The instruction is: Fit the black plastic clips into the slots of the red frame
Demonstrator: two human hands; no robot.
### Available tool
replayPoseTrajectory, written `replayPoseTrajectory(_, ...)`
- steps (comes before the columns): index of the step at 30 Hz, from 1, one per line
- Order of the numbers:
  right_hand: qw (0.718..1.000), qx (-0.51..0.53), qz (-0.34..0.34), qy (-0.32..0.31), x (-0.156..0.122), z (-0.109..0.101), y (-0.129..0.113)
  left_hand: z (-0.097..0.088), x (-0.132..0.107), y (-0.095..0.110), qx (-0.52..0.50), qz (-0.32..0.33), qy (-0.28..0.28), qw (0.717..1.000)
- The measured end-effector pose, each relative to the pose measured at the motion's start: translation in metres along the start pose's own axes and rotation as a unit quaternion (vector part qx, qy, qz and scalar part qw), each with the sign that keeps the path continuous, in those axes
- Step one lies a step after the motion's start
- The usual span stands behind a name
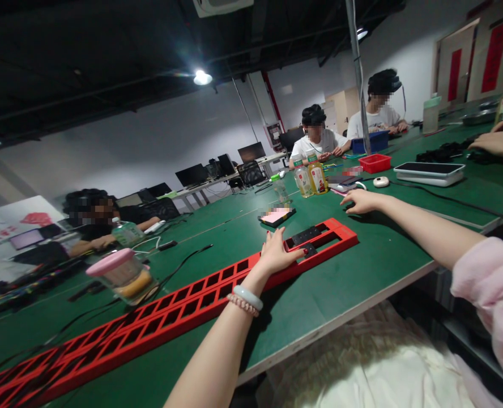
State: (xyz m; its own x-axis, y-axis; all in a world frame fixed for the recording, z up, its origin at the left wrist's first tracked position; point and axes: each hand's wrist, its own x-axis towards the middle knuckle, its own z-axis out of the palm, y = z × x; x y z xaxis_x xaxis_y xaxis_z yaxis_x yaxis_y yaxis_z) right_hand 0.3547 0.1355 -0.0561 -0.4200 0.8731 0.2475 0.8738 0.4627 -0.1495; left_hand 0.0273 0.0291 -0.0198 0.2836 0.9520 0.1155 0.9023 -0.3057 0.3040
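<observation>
A long red slotted frame (200, 294) lies at a slant along the green table. My left hand (275, 252), with a bracelet and a bangle at the wrist, rests over its right part with thumb and fingers spread. Beside its fingers, dark flat pieces (306, 236) sit in the frame's wider slots. To the right of the frame's end, my right hand (362, 203) is low over the table, its fingers apart and slightly bent. Just beyond its fingertips lies a thin pink item (340, 192), partly hidden; I cannot tell whether they touch.
Beyond the frame stand a pink-lidded jar (126, 275), a small box (277, 215) and drink bottles (317, 177). Farther right are a red tray (374, 164), a white-edged case (429, 174) and a cable. Co-workers sit around; another person's hand (500, 144) is at the right edge.
</observation>
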Motion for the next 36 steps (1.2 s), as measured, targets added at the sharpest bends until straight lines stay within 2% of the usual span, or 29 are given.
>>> replayPoseTrajectory(6, 0.999, -0.009, 0.029, -0.043, 0.002, -0.001, 0.003, 0.0, 0.0, 0.0, 0.017, -0.002, -0.007, 1.0)
replayPoseTrajectory(16, 1.0, 0.004, 0.013, -0.028, 0.002, 0.003, 0.012, -0.001, 0.0, 0.001, 0.02, -0.003, -0.009, 1.0)
replayPoseTrajectory(36, 0.998, 0.033, 0.029, -0.054, 0.003, 0.0, 0.01, -0.001, -0.002, 0.001, 0.029, -0.002, -0.009, 1.0)
